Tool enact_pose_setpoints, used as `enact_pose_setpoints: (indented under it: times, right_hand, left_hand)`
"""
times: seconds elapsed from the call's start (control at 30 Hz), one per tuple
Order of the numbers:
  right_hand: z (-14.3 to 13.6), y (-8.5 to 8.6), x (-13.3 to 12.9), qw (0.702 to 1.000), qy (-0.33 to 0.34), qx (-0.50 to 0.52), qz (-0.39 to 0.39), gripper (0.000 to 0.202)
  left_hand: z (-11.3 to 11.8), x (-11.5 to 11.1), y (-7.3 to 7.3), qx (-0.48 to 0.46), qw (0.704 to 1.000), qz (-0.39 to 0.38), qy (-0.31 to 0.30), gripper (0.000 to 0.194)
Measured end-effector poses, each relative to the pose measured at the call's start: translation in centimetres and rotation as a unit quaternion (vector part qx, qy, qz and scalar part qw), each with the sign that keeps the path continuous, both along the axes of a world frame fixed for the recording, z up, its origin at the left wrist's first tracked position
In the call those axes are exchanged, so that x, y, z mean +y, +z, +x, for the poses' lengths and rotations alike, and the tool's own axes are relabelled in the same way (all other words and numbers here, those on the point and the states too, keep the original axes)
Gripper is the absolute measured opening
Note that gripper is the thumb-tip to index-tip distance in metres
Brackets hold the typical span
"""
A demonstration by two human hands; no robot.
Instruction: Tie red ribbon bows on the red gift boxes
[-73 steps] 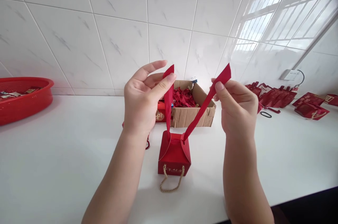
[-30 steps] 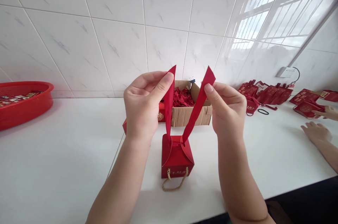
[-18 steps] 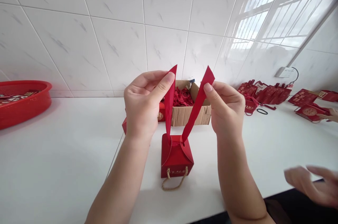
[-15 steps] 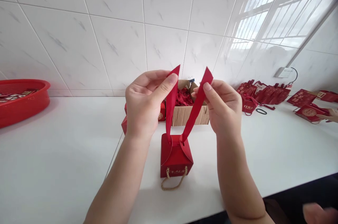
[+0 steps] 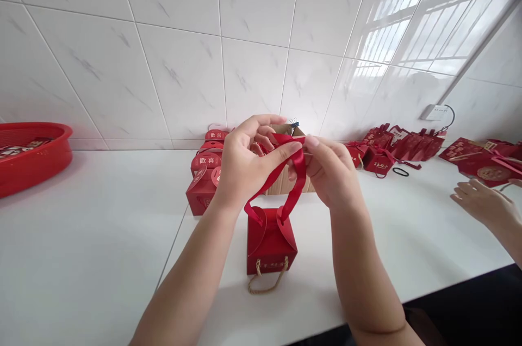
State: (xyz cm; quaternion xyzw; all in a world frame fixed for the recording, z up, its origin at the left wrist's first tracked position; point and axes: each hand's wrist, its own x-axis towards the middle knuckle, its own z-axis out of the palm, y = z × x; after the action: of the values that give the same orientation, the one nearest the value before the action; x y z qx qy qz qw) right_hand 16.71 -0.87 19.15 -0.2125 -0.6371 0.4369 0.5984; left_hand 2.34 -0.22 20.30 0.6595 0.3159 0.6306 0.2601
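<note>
A small red gift box (image 5: 272, 242) with a twisted rope handle (image 5: 268, 287) stands on the white table in front of me. Red ribbon (image 5: 299, 177) runs up from holes in its two top flaps. Above the box, my left hand (image 5: 255, 158) pinches one ribbon end between thumb and fingers. My right hand (image 5: 332, 169) grips the other end, close against the left fingertips. The two ends cross there, and fingers partly hide the crossing.
Behind my hands stands a cardboard box (image 5: 279, 186) with a binder clip (image 5: 294, 124). Red boxes (image 5: 202, 193) stack at left of it. A red basin (image 5: 61, 144) is far left. At right are red gift bags (image 5: 420, 142) and a co-worker's hand (image 5: 485, 202).
My hands have come together, bringing the upright, separate ribbon ends across each other. The gift box stays in place. At right, the co-worker's hand has come further into view.
</note>
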Motion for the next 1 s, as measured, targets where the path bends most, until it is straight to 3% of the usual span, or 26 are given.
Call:
enact_pose_setpoints:
  times: [0.13,0.4,0.5,0.63,0.73,0.83,1.0]
  right_hand:
    - [-0.1,0.1,0.0,0.999,-0.016,-0.021,-0.032,0.024]
    - [0.7,0.1,0.4,0.994,0.054,-0.038,-0.087,0.032]
    - [0.4,-0.3,0.8,0.998,-0.002,-0.027,-0.054,0.031]
    - [-0.1,-0.8,1.5,0.995,-0.101,0.01,-0.002,0.032]
    - [0.0,-1.0,2.0,0.994,-0.11,0.015,0.012,0.034]
    - [0.7,-1.0,2.3,0.993,-0.112,-0.02,0.038,0.034]
    - [2.5,-0.7,1.8,0.967,-0.106,-0.185,0.142,0.03]
  left_hand:
    - [0.1,0.1,0.0,0.014,1.0,0.021,0.018,0.028]
    - [-0.1,0.3,-0.3,0.031,0.998,0.044,0.02,0.022]
    - [-0.3,0.4,-0.3,0.036,0.999,0.017,-0.009,0.025]
    - [-0.8,0.1,0.1,0.088,0.986,-0.088,-0.109,0.031]
    - [-1.3,0.1,0.2,0.138,0.963,-0.151,-0.177,0.021]
    - [-1.9,0.6,0.1,0.164,0.946,-0.169,-0.224,0.026]
    - [-3.2,1.9,-0.1,0.191,0.943,-0.176,-0.207,0.028]
